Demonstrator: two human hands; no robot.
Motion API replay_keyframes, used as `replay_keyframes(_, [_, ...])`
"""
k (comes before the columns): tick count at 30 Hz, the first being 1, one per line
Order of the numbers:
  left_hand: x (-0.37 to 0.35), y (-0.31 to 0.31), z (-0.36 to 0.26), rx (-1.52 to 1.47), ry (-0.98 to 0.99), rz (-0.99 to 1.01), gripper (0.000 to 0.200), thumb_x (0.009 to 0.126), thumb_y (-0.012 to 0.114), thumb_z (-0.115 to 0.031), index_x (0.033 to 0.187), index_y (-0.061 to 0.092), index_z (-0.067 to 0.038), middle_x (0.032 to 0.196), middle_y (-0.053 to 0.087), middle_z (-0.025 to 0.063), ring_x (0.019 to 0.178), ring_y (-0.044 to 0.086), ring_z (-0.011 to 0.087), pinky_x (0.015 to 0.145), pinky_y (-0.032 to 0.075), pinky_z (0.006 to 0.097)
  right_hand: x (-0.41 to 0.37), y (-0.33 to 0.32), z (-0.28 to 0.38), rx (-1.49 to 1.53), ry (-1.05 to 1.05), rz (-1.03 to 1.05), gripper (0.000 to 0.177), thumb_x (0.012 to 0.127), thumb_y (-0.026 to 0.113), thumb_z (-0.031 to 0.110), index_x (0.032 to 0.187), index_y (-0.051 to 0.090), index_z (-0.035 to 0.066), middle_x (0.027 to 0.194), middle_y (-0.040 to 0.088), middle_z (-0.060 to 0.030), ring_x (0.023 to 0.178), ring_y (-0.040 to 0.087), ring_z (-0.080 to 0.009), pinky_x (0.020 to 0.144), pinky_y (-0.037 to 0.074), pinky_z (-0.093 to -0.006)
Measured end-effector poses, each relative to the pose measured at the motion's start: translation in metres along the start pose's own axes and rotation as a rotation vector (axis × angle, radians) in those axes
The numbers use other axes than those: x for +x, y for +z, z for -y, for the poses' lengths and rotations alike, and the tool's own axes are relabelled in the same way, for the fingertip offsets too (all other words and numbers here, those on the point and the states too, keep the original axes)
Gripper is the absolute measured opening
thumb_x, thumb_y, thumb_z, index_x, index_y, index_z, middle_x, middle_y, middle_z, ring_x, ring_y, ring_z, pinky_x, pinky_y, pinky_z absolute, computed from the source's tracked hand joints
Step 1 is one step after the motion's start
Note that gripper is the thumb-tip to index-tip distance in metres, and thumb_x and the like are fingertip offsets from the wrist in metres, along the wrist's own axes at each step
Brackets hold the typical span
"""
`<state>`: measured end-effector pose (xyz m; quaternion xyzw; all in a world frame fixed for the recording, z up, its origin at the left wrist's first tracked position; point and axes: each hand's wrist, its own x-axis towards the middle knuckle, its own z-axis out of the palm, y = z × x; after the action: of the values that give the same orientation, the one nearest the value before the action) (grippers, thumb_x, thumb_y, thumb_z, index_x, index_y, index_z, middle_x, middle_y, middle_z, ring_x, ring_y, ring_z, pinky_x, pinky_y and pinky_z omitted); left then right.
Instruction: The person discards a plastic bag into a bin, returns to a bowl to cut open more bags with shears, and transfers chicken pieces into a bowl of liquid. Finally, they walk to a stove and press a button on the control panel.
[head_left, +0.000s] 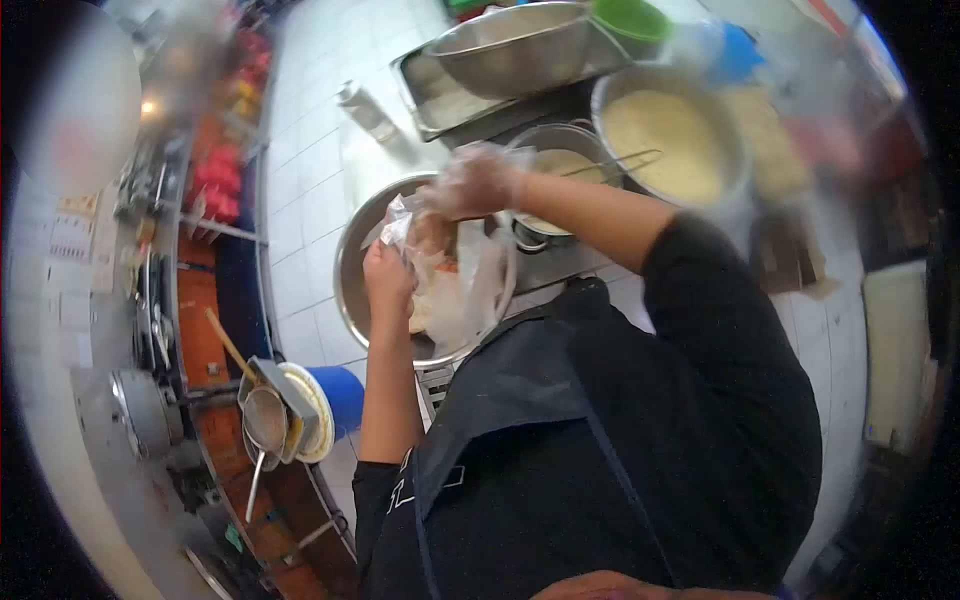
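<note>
A clear plastic bag [478, 285] with orange-brown food [432, 238] inside is held over a large metal bowl [347, 285]. My left hand [388, 278] is bare and closed on the bag's crumpled edge. On the other side of the opening, my right hand [478, 182], in a thin clear glove, grips the top of the bag. Its fingertips are partly hidden by the glove and the plastic. Pale food [420, 312] shows in the bowl below the bag.
Right of the bowl stand a pot [560, 165] of pale mixture and a wider basin [670, 140] with a whisk-like wire tool. Behind are a big steel bowl [515, 50] and a green bowl [632, 22]. A blue bucket [338, 400] with strainers is at left.
</note>
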<state>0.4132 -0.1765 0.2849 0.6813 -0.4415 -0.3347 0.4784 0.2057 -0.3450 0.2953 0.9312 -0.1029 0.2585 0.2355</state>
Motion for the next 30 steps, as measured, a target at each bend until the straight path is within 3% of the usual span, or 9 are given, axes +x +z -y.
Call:
replay_keyframes(5, [0.008, -0.004, -0.002, -0.068, -0.022, -0.011, 0.027, 0.104, 0.038, -0.016, 0.11, 0.062, -0.005, 0.069, 0.054, -0.0029, 0.051, 0.049, 0.0082, 0.043, 0.039, 0.0265, -0.002, -0.001, 0.0, 0.122, 0.037, -0.023, 0.024, 0.091, 0.059, 0.041, 0.083, 0.058, 0.019, 0.053, 0.056, 0.0022, 0.048, 0.062, -0.018, 0.045, 0.048, -0.0342])
replay_keyframes(6, [0.002, -0.013, -0.01, -0.157, -0.08, -0.068, 0.028, 0.104, 0.038, -0.016, 0.112, 0.062, -0.005, 0.07, 0.055, -0.0025, 0.052, 0.049, 0.0085, 0.044, 0.04, 0.027, 0.006, -0.071, -0.009, 0.084, 0.003, -0.167, 0.031, 0.093, 0.057, 0.048, 0.085, 0.06, 0.018, 0.055, 0.057, 0.001, 0.05, 0.062, -0.0183, 0.048, 0.048, -0.0347])
replay_keyframes(9, [-0.009, -0.019, -0.015, -0.336, -0.218, -0.19, 0.03, 0.104, 0.038, -0.018, 0.116, 0.063, -0.005, 0.071, 0.056, -0.0016, 0.054, 0.051, 0.0091, 0.046, 0.04, 0.0279, -0.012, -0.021, -0.016, 0.087, 0.059, -0.048, 0.034, 0.094, 0.057, 0.051, 0.086, 0.061, 0.018, 0.055, 0.056, 0.0001, 0.051, 0.062, -0.0192, 0.049, 0.048, -0.0362])
replay_keyframes(12, [-0.013, 0.021, -0.014, 0.14, 0.012, -0.003, 0.029, 0.105, 0.039, -0.02, 0.112, 0.063, -0.007, 0.067, 0.053, -0.0027, 0.051, 0.048, 0.0079, 0.044, 0.036, 0.0263, 0.01, -0.017, 0.002, 0.093, 0.037, -0.077, 0.032, 0.094, 0.056, 0.049, 0.087, 0.061, 0.018, 0.056, 0.058, -0.0004, 0.053, 0.062, -0.0206, 0.051, 0.049, -0.0382])
replay_keyframes(14, [-0.028, 0.041, -0.045, -0.242, -0.323, 0.11, 0.026, 0.105, 0.041, -0.021, 0.104, 0.063, -0.009, 0.064, 0.049, -0.0055, 0.047, 0.043, 0.0054, 0.042, 0.032, 0.0239, 0.02, -0.013, 0.0, 0.124, 0.118, 0.008, 0.028, 0.095, 0.056, 0.046, 0.087, 0.061, 0.019, 0.058, 0.058, -0.0014, 0.049, 0.061, -0.0211, 0.045, 0.048, -0.038])
replay_keyframes(19, [-0.059, 0.01, -0.013, -0.199, -0.392, 0.112, 0.025, 0.106, 0.046, -0.025, 0.102, 0.064, -0.008, 0.063, 0.047, -0.0088, 0.047, 0.04, 0.0018, 0.042, 0.029, 0.0216, 0.039, -0.027, -0.084, -0.13, 0.273, -0.137, 0.035, 0.094, 0.058, 0.051, 0.083, 0.063, 0.018, 0.057, 0.061, -0.005, 0.047, 0.062, -0.0238, 0.04, 0.047, -0.0357])
replay_keyframes(21, [-0.069, -0.008, 0.008, -0.305, -0.316, -0.025, 0.027, 0.107, 0.046, -0.028, 0.103, 0.065, -0.009, 0.064, 0.047, -0.0091, 0.05, 0.04, 0.0015, 0.043, 0.03, 0.0209, 0.034, -0.064, -0.08, 0.105, 0.368, -0.06, 0.043, 0.094, 0.057, 0.054, 0.075, 0.065, 0.016, 0.061, 0.063, -0.0067, 0.05, 0.063, -0.0253, 0.041, 0.047, -0.0369])
replay_keyframes(23, [-0.08, -0.008, 0.002, -0.314, -0.307, -0.04, 0.027, 0.108, 0.045, -0.028, 0.103, 0.064, -0.009, 0.065, 0.048, -0.0091, 0.05, 0.039, 0.0014, 0.044, 0.03, 0.0209, 0.032, -0.057, -0.07, 0.098, 0.33, 0.413, 0.048, 0.094, 0.055, 0.056, 0.072, 0.068, 0.015, 0.067, 0.067, -0.0086, 0.055, 0.065, -0.0283, 0.046, 0.051, -0.0392])
replay_keyframes(30, [-0.088, 0.007, 0.005, -0.513, -0.34, -0.223, 0.025, 0.108, 0.046, -0.033, 0.099, 0.059, -0.014, 0.07, 0.046, -0.0088, 0.056, 0.04, 0.0019, 0.046, 0.033, 0.0216, 0.032, 0.005, 0.017, 0.469, 0.107, 0.73, 0.036, 0.092, 0.059, 0.045, 0.105, 0.072, 0.014, 0.091, 0.073, -0.0136, 0.082, 0.072, -0.0341, 0.074, 0.058, -0.0479])
